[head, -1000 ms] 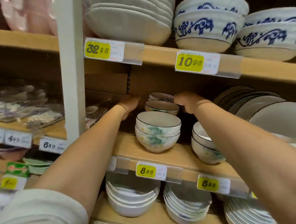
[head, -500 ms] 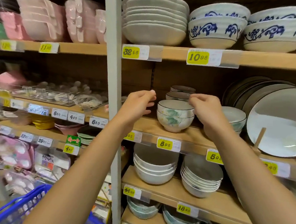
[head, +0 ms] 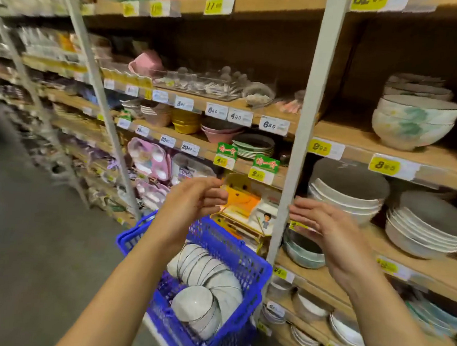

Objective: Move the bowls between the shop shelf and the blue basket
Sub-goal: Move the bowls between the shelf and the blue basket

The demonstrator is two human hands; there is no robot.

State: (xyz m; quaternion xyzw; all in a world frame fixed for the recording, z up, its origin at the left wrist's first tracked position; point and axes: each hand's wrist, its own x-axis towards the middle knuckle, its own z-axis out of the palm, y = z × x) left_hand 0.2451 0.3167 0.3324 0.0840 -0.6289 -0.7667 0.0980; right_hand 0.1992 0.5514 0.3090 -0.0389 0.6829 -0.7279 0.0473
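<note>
SHOP AISLE, BOWL SECTION: I hold both hands up in front of me, and neither has hold of anything. My left hand (head: 193,200) hangs above the blue basket (head: 246,257), its fingers loosely bent and the thumb near the fingertips, with nothing between them. My right hand (head: 323,226) is just beside the white post (head: 302,124) of the shelving, fingers nearly straight and slightly spread, palm turned toward the left hand. The basket sits below my left forearm, close against the shelving. Inside it a row of pale bowls (head: 207,276) with thin dark rims lies on its side, each bowl nested into the next. Up on the wooden shelf (head: 358,132) to my right, two bowls (head: 412,122) with green leaf marks sit stacked, well apart from both hands. The shelf edge carries yellow price tags (head: 318,147).
</note>
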